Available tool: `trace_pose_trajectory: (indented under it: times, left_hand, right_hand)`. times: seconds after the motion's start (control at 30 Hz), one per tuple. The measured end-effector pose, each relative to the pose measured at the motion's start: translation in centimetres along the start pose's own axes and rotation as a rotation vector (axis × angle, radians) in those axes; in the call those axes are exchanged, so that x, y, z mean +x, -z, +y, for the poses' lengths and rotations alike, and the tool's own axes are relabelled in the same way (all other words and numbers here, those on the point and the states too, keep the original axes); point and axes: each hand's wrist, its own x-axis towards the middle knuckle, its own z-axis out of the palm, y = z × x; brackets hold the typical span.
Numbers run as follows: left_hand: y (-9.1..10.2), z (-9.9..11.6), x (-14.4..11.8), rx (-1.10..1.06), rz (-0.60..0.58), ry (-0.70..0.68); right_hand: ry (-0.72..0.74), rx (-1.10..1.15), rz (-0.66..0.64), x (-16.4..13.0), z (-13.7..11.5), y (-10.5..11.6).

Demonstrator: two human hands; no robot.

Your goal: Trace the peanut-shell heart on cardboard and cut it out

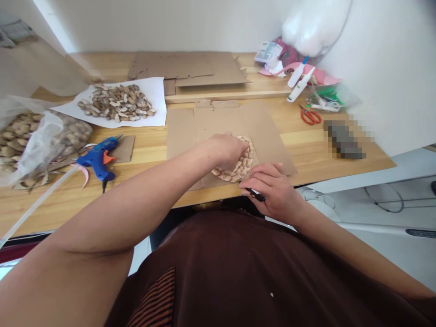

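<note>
A round disc (243, 170) covered with rows of peanut shells lies near the front edge of the table, on a cardboard sheet (225, 118). My left hand (228, 152) reaches over it from the left, fingers curled down and close together at the shells. Its palm side and what its fingertips hold, if anything, are hidden. At the disc's lower right, my right hand (274, 188) is closed around a slim black tool (255, 195), whose tip points left beside the rim. I cannot make out the tool's exact kind.
Left are a blue glue gun (98, 156), a bag of peanuts (68, 136) and white paper (156, 100) bearing peanut shells. Cardboard (204, 68) lies behind. Red-handled pliers (309, 116), white glue bottles (300, 85) and a blurred dark object (344, 138) are right.
</note>
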Motion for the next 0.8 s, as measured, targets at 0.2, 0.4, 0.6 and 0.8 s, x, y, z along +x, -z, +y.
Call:
trace_pose_trajectory:
  times: [0.2,0.4,0.6,0.8]
  left_hand:
    - [0.6,0.3,-0.1,0.030,-0.026,-0.030]
    - [0.9,0.3,-0.3,-0.010,-0.030,-0.006]
    - [0.7,-0.1,0.1,-0.056,-0.026,0.005]
    - [1.0,0.3,-0.3,-0.099,-0.050,0.013]
  right_hand:
    - [0.016,0.008,0.014,0.4,-0.6,-0.6]
    - [-0.036,0.049,0.035,0.8,-0.7,-0.7]
    - [-0.072,0.100,0.102,1.1,0.0,0.3]
    - [-0.087,0.060,0.083,0.6,0.2,0.6]
